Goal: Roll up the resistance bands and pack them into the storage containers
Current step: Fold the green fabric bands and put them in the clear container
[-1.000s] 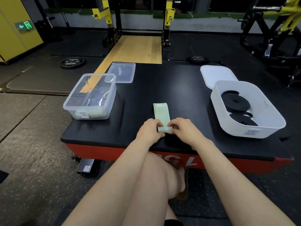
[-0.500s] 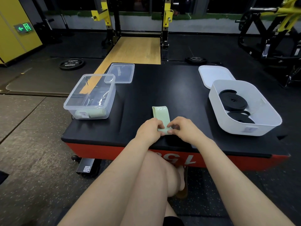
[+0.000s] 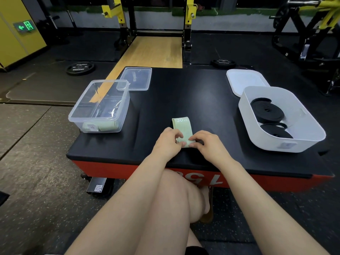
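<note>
Partly complete: left hand (image 3: 168,142) and right hand (image 3: 206,144) pinch the green band's (image 3: 183,129) rolled near end on the bench (image 3: 184,96); 2 black rolls (image 3: 267,112) fill the white bin (image 3: 283,144), 1 green roll the clear container (image 3: 100,107).

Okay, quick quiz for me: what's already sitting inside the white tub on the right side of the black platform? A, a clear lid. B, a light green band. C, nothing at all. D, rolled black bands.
D: two black bands lie coiled inside the white tub, while the light green band is out on the platform, being rolled by the left hand and right hand.
</note>
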{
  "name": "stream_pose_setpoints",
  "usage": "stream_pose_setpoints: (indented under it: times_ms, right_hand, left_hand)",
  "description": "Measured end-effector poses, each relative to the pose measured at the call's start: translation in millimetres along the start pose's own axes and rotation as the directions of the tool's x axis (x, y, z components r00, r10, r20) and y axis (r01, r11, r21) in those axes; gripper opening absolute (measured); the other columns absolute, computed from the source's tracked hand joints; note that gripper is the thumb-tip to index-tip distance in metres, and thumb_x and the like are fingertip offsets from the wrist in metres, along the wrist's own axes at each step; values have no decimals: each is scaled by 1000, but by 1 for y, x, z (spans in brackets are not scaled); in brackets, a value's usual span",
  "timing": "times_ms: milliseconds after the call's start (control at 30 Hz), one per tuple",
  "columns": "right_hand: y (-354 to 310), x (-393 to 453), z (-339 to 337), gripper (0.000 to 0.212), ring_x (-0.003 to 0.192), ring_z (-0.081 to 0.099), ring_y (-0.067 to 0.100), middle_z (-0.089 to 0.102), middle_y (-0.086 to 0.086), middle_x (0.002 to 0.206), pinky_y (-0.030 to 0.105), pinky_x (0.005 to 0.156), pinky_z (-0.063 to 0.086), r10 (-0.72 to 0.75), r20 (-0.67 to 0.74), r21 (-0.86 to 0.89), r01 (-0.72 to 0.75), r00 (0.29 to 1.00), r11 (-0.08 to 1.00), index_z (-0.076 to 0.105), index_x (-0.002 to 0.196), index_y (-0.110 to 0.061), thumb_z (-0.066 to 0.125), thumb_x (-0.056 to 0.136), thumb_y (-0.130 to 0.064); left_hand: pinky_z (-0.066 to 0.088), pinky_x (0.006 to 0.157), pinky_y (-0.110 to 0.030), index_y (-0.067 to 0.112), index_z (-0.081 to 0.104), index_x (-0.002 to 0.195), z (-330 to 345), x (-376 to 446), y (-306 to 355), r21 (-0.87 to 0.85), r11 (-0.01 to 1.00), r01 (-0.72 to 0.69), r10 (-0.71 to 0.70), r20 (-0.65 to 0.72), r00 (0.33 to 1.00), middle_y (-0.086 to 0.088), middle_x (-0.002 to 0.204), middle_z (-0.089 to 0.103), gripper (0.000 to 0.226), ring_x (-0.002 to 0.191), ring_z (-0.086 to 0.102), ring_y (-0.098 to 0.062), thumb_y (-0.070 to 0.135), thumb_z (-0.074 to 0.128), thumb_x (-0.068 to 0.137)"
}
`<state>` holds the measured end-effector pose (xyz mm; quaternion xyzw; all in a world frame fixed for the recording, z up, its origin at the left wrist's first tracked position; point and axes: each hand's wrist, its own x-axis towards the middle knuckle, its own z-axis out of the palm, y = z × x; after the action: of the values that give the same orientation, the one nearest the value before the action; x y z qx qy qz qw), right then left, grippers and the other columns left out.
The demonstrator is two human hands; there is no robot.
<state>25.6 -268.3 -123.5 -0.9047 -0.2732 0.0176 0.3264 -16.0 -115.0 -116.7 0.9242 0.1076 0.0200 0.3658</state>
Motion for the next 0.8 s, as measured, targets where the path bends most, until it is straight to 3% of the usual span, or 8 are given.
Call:
stream_pose_setpoints:
  times_ms: [167, 367, 467, 600, 800]
  right_hand:
    - [1, 4, -1, 21, 94, 50, 6, 55, -12, 99, 17, 85, 35, 46, 35, 20, -47, 998, 999, 69, 110, -14, 63, 90, -19]
    - [1, 15, -2, 19, 91, 48, 8, 53, -8, 96, 18, 80, 31, 84, 67, 11, -84, 994, 996, 71, 106, -16, 58, 93, -22]
    - [1, 22, -2, 20, 91, 48, 11, 54, -3, 99, 21, 78, 32, 118, 67, -14, -117, 991, 993, 71, 105, -15, 57, 94, -22]
    - [-2, 24, 1, 17, 91, 52, 13, 56, -3, 98, 26, 78, 41, 135, -2, -8, -135, 991, 991, 70, 103, -17, 59, 93, -24]
    - [3, 15, 9, 12, 88, 56, 13, 56, -11, 94, 33, 83, 50, 13, -115, 7, -12, 993, 1000, 69, 99, -15, 62, 90, -19]
  left_hand:
    - [37, 78, -20, 13, 60, 110, -2, 3, -2, -206, 969, 139, -152, -51, 987, 0, 113, 61, 20, 92, 52, -9, 22, 51, 94]
    - [42, 78, -23, 17, 64, 103, 0, 3, -1, -141, 990, 26, -33, -50, 998, 1, 105, 58, 21, 87, 53, -10, 26, 66, 85]
    - [45, 82, -27, 21, 62, 103, -1, 2, -2, -22, 999, -33, 33, -5, 999, 8, 101, 53, 27, 90, 52, -11, 19, 73, 78]
    - [45, 86, -28, 19, 64, 103, 0, 7, -3, 26, 999, -27, 27, -15, 1000, 5, 105, 55, 24, 93, 53, -14, 12, 70, 81]
    - [44, 89, -29, 15, 64, 109, 2, 12, -2, -2, 1000, 17, -18, -22, 1000, 0, 111, 55, 23, 99, 53, -17, 16, 65, 86]
